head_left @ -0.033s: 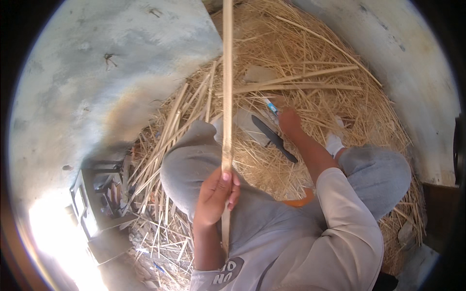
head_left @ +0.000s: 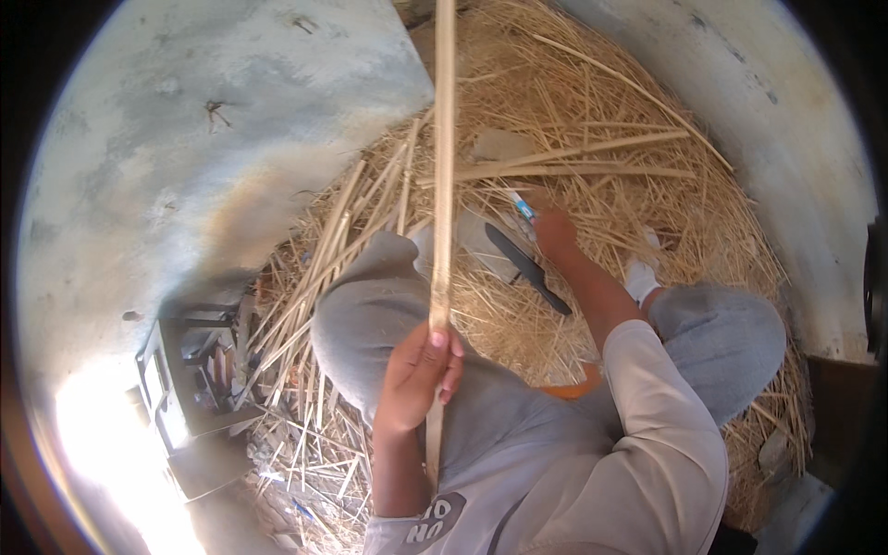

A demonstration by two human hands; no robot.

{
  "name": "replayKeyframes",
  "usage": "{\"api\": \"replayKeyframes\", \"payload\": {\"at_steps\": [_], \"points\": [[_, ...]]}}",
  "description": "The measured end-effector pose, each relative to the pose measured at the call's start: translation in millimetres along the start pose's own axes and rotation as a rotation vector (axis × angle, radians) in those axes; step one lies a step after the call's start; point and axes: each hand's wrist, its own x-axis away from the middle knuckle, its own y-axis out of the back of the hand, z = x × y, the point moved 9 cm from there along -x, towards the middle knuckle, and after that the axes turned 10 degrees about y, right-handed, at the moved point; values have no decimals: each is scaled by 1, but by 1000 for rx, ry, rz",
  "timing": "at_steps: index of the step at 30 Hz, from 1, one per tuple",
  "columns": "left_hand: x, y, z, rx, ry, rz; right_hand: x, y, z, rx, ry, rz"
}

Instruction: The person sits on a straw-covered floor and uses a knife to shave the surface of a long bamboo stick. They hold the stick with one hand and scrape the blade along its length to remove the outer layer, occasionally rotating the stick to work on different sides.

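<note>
My left hand point(head_left: 418, 372) is closed round a long, flat bamboo strip point(head_left: 444, 176), thumb laid along it. The strip stands out lengthwise from my lap past the top of the view, its lower end lying by my left forearm. Farther off to the right, my right hand point(head_left: 556, 233) is closed, with a slim blue-and-white object point(head_left: 524, 207) at its fingers, too small to name surely. A dark, broad-bladed knife point(head_left: 525, 266) lies just left of my right forearm, between my bent legs. Part of an orange object point(head_left: 575, 381) shows near my lap.
Straw-like shavings point(head_left: 629, 203) cover the floor. Several split bamboo strips point(head_left: 342, 231) lie on my left, and others point(head_left: 592, 157) lie crosswise ahead. Pale walls point(head_left: 231, 111) close in on both sides. A small open rack point(head_left: 199, 370) stands at the left, beside bright light.
The view has shifted slightly, so everything sits a little farther right in it. Both hands keep the same grips.
</note>
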Motion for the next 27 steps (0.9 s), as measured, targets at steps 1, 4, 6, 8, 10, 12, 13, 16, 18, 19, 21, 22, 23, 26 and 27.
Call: {"api": "replayKeyframes", "payload": {"at_steps": [1,4,6,8,10,12,13,16,18,19,21,22,23,26,27], "points": [[-1,0,2,-26,8,-10,-13,-9,-3,-1,-5,28],[-5,-4,4,-129,37,-23,-27,-16,-4,24,-55,158],[-7,-8,0,-193,20,-21,-31,-17,7,79,21,306],[-10,-7,2,-268,-11,-60,-27,8,19,67,65,331],[-12,-14,-5,-305,-42,-68,-34,50,23,-18,69,222],[-15,-26,-19,-307,-76,-24,-52,83,-3,-313,177,234],[-14,-27,-22,-261,-97,-14,-60,115,2,-412,156,174],[-20,-30,-31,-138,-159,-1,-55,252,46,-238,330,87],[-24,-36,-39,-71,-188,-26,-25,333,82,-279,447,-49],[-29,-39,-37,-46,-131,-11,-6,361,98,-300,499,-113],[-35,-50,-34,3,-19,27,37,398,124,-255,563,-184],[-33,-57,-35,36,-9,44,57,409,137,-227,601,-218],[-32,-66,-38,72,-5,67,71,407,139,-263,574,-258],[-29,-85,-49,102,-46,61,92,376,154,-99,457,-227],[-28,-87,-52,102,-66,41,94,379,168,-78,517,-275]]}}
